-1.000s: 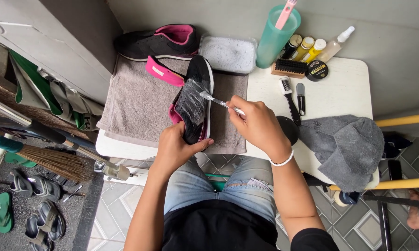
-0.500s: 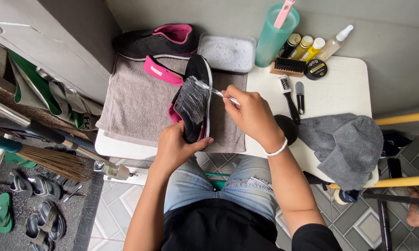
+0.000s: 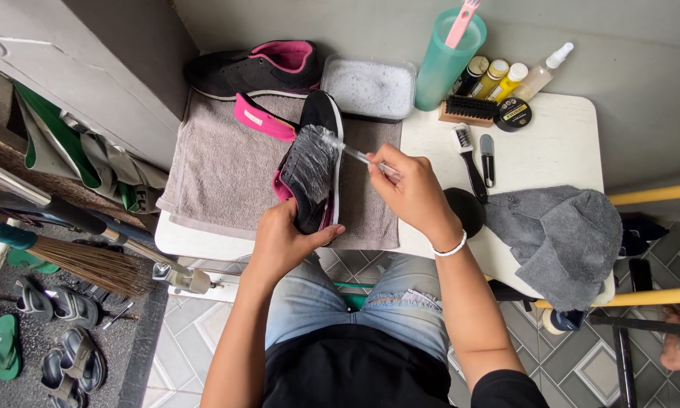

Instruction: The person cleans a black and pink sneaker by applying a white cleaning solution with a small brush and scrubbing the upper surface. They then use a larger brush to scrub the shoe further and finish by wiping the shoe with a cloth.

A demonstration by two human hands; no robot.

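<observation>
Left hand (image 3: 283, 245) cups the heel end of a black shoe (image 3: 313, 170), fingers wrapped under and around it, thumb across the near edge. Shoe is tipped up on its side over a grey towel (image 3: 219, 170), sole turned toward the camera, likely so the bottom is open to the brush. Sole looks wet and foamy, whitish streaks over dark rubber; pink lining shows along the lower edge.

Right hand (image 3: 414, 193) is closed in a pinch grip round the clear handle of a small brush (image 3: 355, 155), bristle end touching the upper part of the sole. White bead bracelet on that wrist.

Towel is looped, soft terry, spread flat over the left half of a white table (image 3: 559, 136), probably to catch drips. On it lie a pink insole (image 3: 263, 119) and, at the far edge, the other shoe (image 3: 249, 69), black with pink collar, resting upright.

Just beyond the held shoe: a shallow grey tray (image 3: 370, 87) of sudsy water, within easy dip of the brush. Tall teal cup (image 3: 447, 57) holds a pink brush handle. Small bottles (image 3: 498, 75), a bristle block, a round tin stand at the back. Crumpled grey cloth (image 3: 562, 238) hangs at the right edge.
</observation>
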